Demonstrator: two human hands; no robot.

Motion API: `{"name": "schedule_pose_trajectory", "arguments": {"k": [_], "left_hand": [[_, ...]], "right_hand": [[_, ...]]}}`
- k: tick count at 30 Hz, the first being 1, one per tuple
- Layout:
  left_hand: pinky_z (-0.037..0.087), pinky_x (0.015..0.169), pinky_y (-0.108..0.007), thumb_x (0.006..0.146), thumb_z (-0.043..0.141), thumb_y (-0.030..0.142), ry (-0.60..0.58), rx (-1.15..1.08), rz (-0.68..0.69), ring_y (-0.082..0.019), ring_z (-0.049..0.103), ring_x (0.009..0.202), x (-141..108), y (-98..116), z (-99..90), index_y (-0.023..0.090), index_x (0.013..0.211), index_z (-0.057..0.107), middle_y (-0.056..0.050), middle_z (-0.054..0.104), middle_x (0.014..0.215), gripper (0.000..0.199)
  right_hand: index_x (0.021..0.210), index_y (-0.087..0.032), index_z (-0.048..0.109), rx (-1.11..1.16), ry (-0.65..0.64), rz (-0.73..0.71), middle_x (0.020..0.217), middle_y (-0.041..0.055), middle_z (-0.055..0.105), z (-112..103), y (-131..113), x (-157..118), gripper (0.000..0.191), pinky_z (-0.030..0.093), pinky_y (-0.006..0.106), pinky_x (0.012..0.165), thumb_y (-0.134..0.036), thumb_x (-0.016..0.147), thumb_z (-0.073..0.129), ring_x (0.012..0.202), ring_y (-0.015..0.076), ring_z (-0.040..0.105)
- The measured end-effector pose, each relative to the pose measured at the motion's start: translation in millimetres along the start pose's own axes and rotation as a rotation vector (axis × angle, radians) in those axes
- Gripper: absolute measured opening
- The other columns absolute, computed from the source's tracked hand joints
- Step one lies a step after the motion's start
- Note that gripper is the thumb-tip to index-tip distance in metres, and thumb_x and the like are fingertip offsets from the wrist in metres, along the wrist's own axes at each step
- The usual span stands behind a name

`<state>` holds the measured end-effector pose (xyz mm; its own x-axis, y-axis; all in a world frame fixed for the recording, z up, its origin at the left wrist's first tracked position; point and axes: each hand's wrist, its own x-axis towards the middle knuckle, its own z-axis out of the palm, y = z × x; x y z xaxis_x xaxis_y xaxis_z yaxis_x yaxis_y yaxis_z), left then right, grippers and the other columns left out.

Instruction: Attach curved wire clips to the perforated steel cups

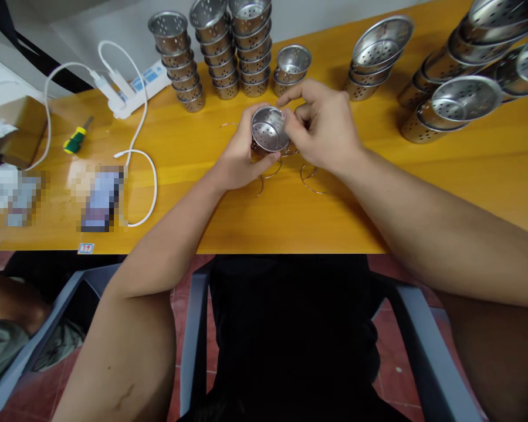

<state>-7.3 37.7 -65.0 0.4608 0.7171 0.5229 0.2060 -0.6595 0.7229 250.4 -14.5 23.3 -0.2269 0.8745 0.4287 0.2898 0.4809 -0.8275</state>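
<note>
A perforated metal cup (269,130) stands above the middle of the wooden table, its open top facing me. My left hand (242,149) is wrapped round its left side, with the thumb along the near wall. At the cup's right rim, my right hand (319,120) has thumb and fingers pinched together; whatever may be between them is too small to make out. Thin curved wire pieces (310,179) lie on the table just below the cup and between my wrists.
Behind my hands rise stacks of perforated metal cups (217,58), with more cup stacks (440,108) at the right. A power strip (136,91), a white cable (155,187), a screwdriver (75,139) and a phone (101,200) occupy the left. Another person's leg (15,302) shows at lower left.
</note>
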Motion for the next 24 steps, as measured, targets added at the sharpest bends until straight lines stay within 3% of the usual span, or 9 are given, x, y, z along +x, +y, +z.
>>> {"name": "schedule_pose_trajectory", "arguments": {"k": [7,12,16,20,24], "left_hand": [[0.053,0.157,-0.069,0.091,0.112,0.076,-0.041,0.013,0.026,-0.047,0.068,0.175,-1,11,2.3,0.031,0.185,0.051,-0.016,0.066,0.181,0.120],[0.062,0.146,-0.064,0.096,0.108,0.086,-0.059,-0.051,-0.032,-0.041,0.080,0.158,-1,15,5.2,0.029,0.175,0.061,-0.014,0.078,0.163,0.109],[0.071,0.135,-0.061,0.094,0.104,0.096,-0.014,-0.142,-0.132,-0.037,0.085,0.143,-1,14,6.3,0.032,0.165,0.071,-0.011,0.084,0.152,0.101],[0.074,0.131,-0.058,0.089,0.105,0.102,0.049,-0.203,-0.203,-0.037,0.087,0.142,0,16,2.9,0.033,0.157,0.077,-0.008,0.086,0.148,0.101],[0.072,0.135,-0.058,0.091,0.105,0.099,0.010,-0.220,-0.200,-0.038,0.085,0.150,1,15,0.5,0.032,0.162,0.075,-0.010,0.085,0.155,0.103]], "right_hand": [[0.105,-0.041,0.078,0.041,0.009,-0.021,0.059,-0.0057,0.046,8,-7,-6,0.029,0.050,0.047,0.074,-0.056,0.106,0.103,0.063,0.0265,0.047],[0.100,-0.036,0.080,0.028,0.026,-0.081,0.066,-0.0057,0.058,13,1,-1,0.020,0.043,0.044,0.071,-0.039,0.109,0.098,0.060,0.0203,0.042],[0.096,-0.034,0.087,0.098,-0.036,-0.117,0.083,0.0029,0.077,7,3,4,0.032,0.053,0.044,0.072,-0.059,0.111,0.102,0.074,0.0253,0.061],[0.097,-0.034,0.085,0.200,-0.170,-0.057,0.076,0.0029,0.068,-2,2,7,0.064,0.066,0.046,0.085,-0.093,0.098,0.110,0.093,0.0316,0.075],[0.098,-0.034,0.080,0.257,-0.200,-0.018,0.075,-0.0003,0.063,-2,5,7,0.076,0.060,0.041,0.071,-0.101,0.088,0.114,0.081,0.0273,0.069]]}}
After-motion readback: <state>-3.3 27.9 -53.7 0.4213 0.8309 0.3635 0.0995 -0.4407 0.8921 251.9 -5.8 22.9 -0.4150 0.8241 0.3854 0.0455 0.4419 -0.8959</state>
